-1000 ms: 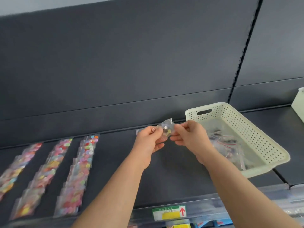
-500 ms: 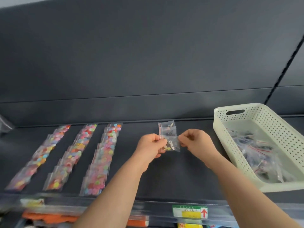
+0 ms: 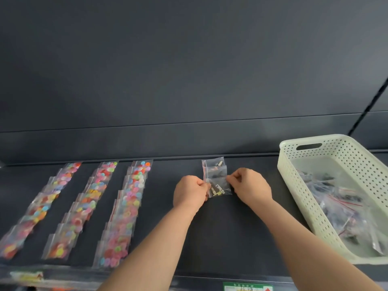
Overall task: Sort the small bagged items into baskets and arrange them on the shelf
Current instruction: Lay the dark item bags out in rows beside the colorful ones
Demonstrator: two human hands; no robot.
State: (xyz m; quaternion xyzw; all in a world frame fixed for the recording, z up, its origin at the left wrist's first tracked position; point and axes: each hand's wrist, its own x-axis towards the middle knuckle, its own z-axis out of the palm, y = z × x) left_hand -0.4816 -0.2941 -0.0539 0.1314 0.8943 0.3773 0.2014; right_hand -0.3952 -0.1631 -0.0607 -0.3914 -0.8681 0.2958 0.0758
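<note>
- Over the last second the small clear zip bag of dark and metal parts (image 3: 219,187) has come down from mid-air onto the dark shelf (image 3: 220,238). The fingers of the left hand (image 3: 190,193) and right hand (image 3: 249,185) pinch its two upper corners.
- It overlaps two similar clear bags (image 3: 214,166) just behind it, so a new column seems to be starting.
- Three rows of colourful button bags (image 3: 130,206) lie well to the left.
- The cream perforated plastic basket (image 3: 304,198) on the right holds many more bags, so much sorting likely remains.

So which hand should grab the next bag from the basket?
Probably right: the right hand is nearer the cream perforated plastic basket; the left hand is farther, across the small clear plastic bag both pinch.
</note>
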